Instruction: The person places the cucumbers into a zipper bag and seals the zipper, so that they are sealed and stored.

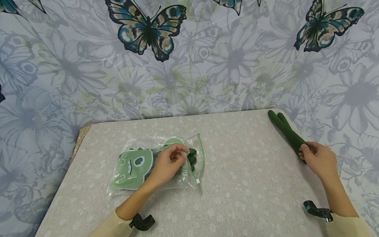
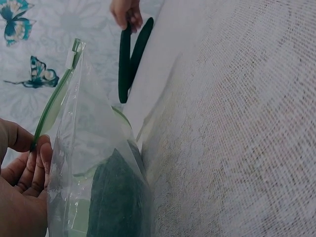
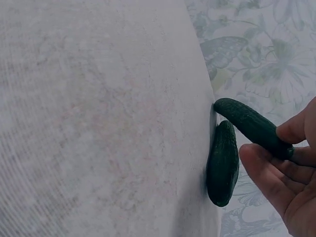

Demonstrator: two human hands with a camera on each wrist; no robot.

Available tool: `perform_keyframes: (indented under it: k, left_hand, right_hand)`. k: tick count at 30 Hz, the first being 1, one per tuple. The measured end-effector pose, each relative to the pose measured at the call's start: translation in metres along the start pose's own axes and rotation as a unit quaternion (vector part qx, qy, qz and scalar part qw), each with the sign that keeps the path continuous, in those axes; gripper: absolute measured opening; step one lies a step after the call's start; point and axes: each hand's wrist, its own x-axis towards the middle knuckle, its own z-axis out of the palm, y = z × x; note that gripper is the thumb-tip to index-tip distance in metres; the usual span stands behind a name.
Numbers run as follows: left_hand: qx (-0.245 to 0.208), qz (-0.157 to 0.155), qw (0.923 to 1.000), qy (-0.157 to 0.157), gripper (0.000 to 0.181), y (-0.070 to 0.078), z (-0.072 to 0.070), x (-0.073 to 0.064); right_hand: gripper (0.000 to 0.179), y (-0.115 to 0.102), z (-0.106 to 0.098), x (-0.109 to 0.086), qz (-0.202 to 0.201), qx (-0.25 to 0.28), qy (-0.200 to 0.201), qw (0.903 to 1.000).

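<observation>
A clear zip bag with a green cartoon print lies on the table, several cucumbers inside it. Thumb and fingers of my left hand pinch the green zip edge of its mouth, lifting that side. At the table's right side my right hand holds one cucumber by its near end, the far end tilted down towards the tabletop. Just beside it a second cucumber lies on the table, partly hidden in the head view.
The table has a pale floral cover and rounded corners. Behind it hangs a patterned cloth with butterflies. The two cucumbers on the right are close to the table's right edge. A black camera mount is on each wrist.
</observation>
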Motion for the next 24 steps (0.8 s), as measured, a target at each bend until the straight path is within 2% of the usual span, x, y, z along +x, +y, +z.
perform_keyframes:
  k: [3, 6, 8, 10, 12, 14, 17, 18, 21, 24]
  left_hand:
    - [0.0, -0.003, 1.0, 0.001, 0.021, 0.001, 0.0, 0.0]
    - [0.002, -0.005, 1.0, 0.003, 0.021, 0.001, 0.0, 0.0]
    - [0.002, -0.005, 1.0, 0.004, 0.021, 0.001, 0.0, 0.0]
    - [0.002, -0.004, 1.0, 0.004, 0.021, 0.001, 0.0, 0.0]
    - [0.001, -0.003, 1.0, 0.003, 0.02, 0.0, 0.0, 0.0]
    - [-0.001, -0.002, 1.0, 0.001, 0.02, 0.0, 0.0, 0.0]
    - [-0.003, -0.001, 1.0, 0.0, 0.02, 0.0, 0.0, 0.0]
    - [-0.003, -0.001, 1.0, -0.001, 0.02, 0.0, 0.0, 0.0]
    - [-0.003, -0.001, 1.0, -0.002, 0.021, -0.002, 0.0, 0.0]
    - [-0.002, -0.003, 1.0, -0.003, 0.022, -0.003, 0.0, 0.0]
  right_hand:
    - [0.051, 0.003, 0.001, 0.002, 0.001, 0.028, 0.014, 0.9995]
    - [0.053, 0.006, 0.002, 0.004, 0.011, 0.081, 0.015, 0.9966]
    - [0.052, 0.007, 0.001, 0.006, 0.033, 0.132, 0.019, 0.9905]
    - [0.049, 0.009, 0.0, 0.008, 0.067, 0.188, 0.024, 0.9795]
    - [0.044, 0.01, -0.001, 0.01, 0.109, 0.264, 0.034, 0.9577]
    - [0.042, 0.01, -0.002, 0.011, 0.147, 0.343, 0.047, 0.9266]
    - [0.04, 0.009, -0.002, 0.012, 0.186, 0.425, 0.069, 0.8834]
    - [0.038, 0.009, -0.002, 0.012, 0.193, 0.442, 0.076, 0.8728]
    - [0.025, 0.008, -0.003, 0.011, 0.21, 0.469, 0.096, 0.8528]
    - [0.014, 0.008, -0.004, 0.009, 0.208, 0.504, 0.115, 0.8305]
